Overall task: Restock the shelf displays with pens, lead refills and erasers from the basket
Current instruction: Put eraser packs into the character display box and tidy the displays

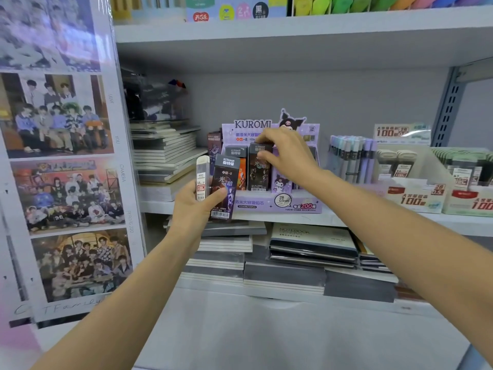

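A purple Kuromi display box [277,202] stands on the middle shelf and holds several lead refill cases. My right hand [286,156] pinches a dark Ultraman refill case [258,173] by its top, standing upright in the display. My left hand [196,206] is in front of the display's left side. It grips two refill cases side by side: a dark Ultraman case [223,186] and a slim white one [202,180]. The basket is out of view.
To the right stand pastel pens [352,158] and white display boxes of refills [416,193]. Stacked notebooks [165,153] lie left of the display and on the lower shelf [312,244]. A poster panel [61,156] fills the left side.
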Tool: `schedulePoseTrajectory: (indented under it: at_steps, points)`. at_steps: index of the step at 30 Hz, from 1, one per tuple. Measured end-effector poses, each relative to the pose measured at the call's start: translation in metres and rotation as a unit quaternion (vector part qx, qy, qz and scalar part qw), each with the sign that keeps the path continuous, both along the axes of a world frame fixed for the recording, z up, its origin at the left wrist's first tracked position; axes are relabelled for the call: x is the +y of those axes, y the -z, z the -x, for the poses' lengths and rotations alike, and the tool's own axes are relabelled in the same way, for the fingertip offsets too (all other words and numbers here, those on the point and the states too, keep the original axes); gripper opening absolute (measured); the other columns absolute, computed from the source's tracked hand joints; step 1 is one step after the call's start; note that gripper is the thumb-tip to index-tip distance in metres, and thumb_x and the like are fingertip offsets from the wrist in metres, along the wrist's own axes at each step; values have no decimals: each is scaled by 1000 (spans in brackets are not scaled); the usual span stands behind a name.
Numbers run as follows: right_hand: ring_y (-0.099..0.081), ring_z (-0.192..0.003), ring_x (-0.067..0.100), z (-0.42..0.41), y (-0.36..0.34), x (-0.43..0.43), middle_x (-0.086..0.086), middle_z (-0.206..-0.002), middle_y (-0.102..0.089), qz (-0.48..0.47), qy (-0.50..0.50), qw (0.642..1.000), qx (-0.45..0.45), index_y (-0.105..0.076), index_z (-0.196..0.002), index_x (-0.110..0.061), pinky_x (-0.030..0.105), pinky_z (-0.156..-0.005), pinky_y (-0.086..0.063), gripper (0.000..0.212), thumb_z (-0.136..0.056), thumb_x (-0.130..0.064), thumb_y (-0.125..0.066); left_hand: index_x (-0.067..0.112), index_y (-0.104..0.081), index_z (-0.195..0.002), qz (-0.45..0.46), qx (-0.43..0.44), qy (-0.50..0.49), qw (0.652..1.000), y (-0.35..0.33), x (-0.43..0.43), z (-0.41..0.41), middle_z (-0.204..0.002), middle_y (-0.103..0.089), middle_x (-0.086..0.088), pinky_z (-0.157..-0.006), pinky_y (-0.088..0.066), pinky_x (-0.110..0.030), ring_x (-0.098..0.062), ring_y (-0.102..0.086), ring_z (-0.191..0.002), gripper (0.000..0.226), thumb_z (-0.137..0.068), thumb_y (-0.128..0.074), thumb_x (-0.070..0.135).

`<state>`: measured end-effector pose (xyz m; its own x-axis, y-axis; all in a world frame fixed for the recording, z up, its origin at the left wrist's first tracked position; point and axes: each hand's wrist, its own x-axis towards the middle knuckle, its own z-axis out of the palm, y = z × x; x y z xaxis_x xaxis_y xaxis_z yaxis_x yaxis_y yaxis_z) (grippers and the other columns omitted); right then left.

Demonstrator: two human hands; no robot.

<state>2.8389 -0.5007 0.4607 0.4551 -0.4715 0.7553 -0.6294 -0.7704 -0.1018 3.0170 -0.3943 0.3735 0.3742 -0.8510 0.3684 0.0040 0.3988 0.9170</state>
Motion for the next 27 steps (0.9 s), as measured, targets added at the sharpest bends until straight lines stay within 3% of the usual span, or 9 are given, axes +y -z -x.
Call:
schedulePoseTrajectory:
  at_steps: [6, 8, 11, 13, 16, 19, 23, 25, 27]
  points:
    - [-43, -124, 20, 2, 12, -2, 3, -128, -54, 19, 35, 999, 37, -62, -126, -18, 37, -107, -30, 33, -94, -29, -60, 14, -65, -110, -7, 1, 13, 1000, -3, 6, 5, -101, -75, -6, -83, -57, -37, -23, -72, -94, 27, -85, -72, 12]
    - [-46, -122, 19, 4, 11, 6, 2, -129, -55, 15, 3, 1000, -23, -63, -124, -17, 40, -107, -33, 33, -94, -30, -59, 20, -64, -106, -9, -9, 16, 1000, -3, 9, 5, -96, -76, -2, -77, -58, -33, -19, -73, -89, 25, -84, -73, 14]
    - [-60, -96, 9, -1, 12, 30, -7, -110, -64, -124, -138, 972, -145, -60, -126, -17, 18, -87, -48, 36, -93, -32, -62, 19, -64, -107, -8, -17, 22, 1000, -4, 13, 8, -95, -76, -3, -70, -57, -28, -19, -73, -87, 26, -83, -73, 13]
    - [-60, -90, 2, -7, 15, 45, -14, -102, -63, -216, -167, 957, -93, -58, -128, -21, 9, -77, -48, 40, -90, -34, -65, 14, -65, -110, -2, -26, 25, 999, -5, 15, 12, -96, -76, -8, -68, -57, -28, -22, -73, -86, 29, -83, -74, 12]
    - [-66, -88, 16, -9, 19, 52, -1, -98, -68, -293, -177, 938, -52, -62, -123, -16, 23, -75, -56, 36, -88, -22, -69, 11, -65, -108, -8, -47, 14, 999, -5, 20, 16, -95, -75, -11, -70, -58, -33, -24, -73, -85, 28, -83, -75, 16]
    - [-66, -88, 15, -2, 15, 52, 0, -97, -67, -318, -196, 920, -120, -61, -115, -18, 17, -66, -56, 27, -89, -18, -68, 11, -63, -98, -23, -26, -19, 999, -6, 26, 12, -86, -75, -10, -57, -57, -29, -23, -73, -74, 23, -85, -72, 28]
    - [-67, -96, 20, 9, 5, 43, 2, -103, -66, -279, -185, 914, -229, -59, -106, -20, 28, -75, -59, 17, -91, -14, -65, 15, -55, -83, -47, -63, -86, 993, -9, 32, -2, -68, -60, -4, -38, -40, -17, -8, -49, -39, 29, -89, -65, 41]
    - [-68, -97, 21, 11, 0, 38, 5, -105, -68, -243, -166, 922, -253, -58, -106, -18, 33, -79, -59, 17, -91, -12, -64, 17, -49, -81, -63, -62, -85, 992, -10, 30, -6, -64, -46, -1, -36, -33, -16, -9, -38, -42, 32, -90, -63, 44]
    - [-69, -94, 20, 8, -2, 34, 6, -102, -70, -206, -135, 937, -247, -59, -105, -19, 39, -81, -58, 17, -90, -12, -65, 16, -52, -93, -86, -27, -68, 994, -12, 28, -7, -65, -45, -1, -37, -34, -17, -11, -38, -46, 25, -95, -57, 41]
